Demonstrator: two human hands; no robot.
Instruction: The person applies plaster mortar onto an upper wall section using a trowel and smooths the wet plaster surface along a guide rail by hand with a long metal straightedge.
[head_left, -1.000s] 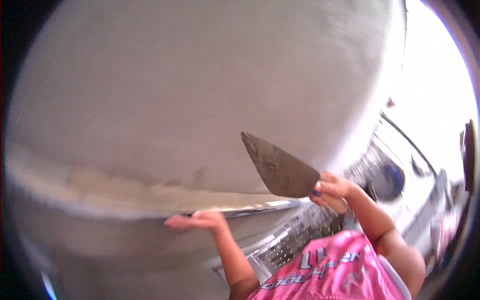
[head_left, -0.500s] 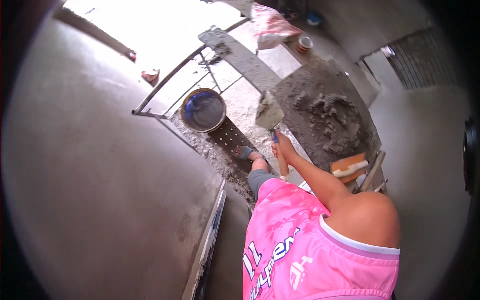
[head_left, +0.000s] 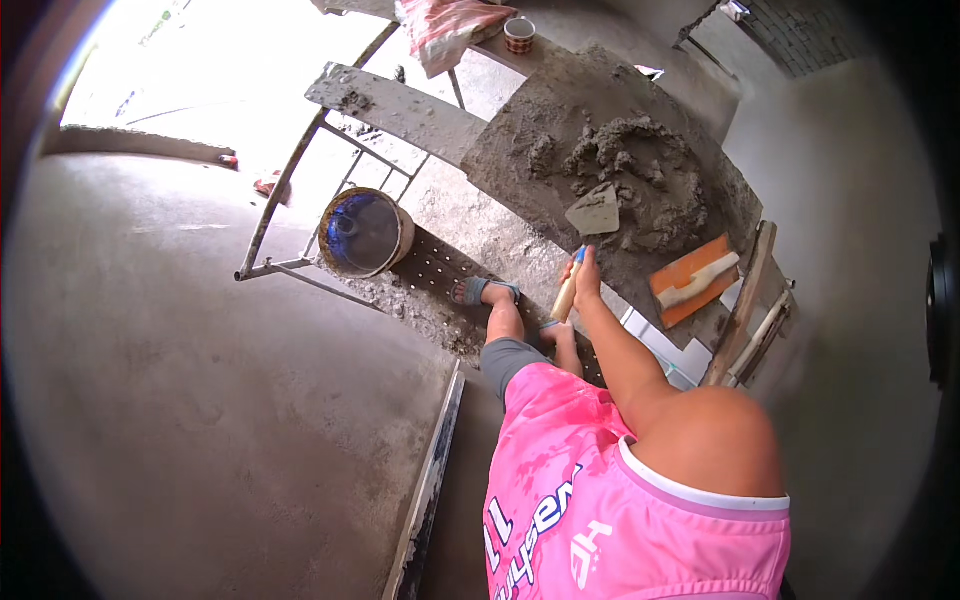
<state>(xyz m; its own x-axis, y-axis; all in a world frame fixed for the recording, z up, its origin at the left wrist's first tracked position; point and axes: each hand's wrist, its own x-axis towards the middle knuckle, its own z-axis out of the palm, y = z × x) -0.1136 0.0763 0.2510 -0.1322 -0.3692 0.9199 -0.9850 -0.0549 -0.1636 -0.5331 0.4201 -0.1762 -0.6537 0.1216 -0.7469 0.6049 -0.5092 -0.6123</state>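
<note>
My right hand point(head_left: 588, 272) is closed around the wooden handle of a trowel point(head_left: 597, 211), whose blade is smeared grey. The blade lies at the near left side of a heap of wet mortar point(head_left: 640, 160); I cannot tell how deep it sits. That mortar is spread over a wide board point(head_left: 520, 150). To the right of my hand, an orange float point(head_left: 715, 255) with a pale handle rests on the board's near corner. My left hand is out of view.
A bucket point(head_left: 402, 240) with grey liquid stands left on a perforated metal plank point(head_left: 440, 265), near my feet. Metal scaffold tubing point(head_left: 262, 225) runs beside the plastered wall point(head_left: 200, 380). A mortar-covered plank point(head_left: 410, 115), a red-white sack point(head_left: 450, 30) and a small tub point(head_left: 519, 36) are farther off.
The trowel has moved right, from over the board's left edge to the mortar heap. My view has shifted, so the bucket and board appear farther left, and both feet now show.
</note>
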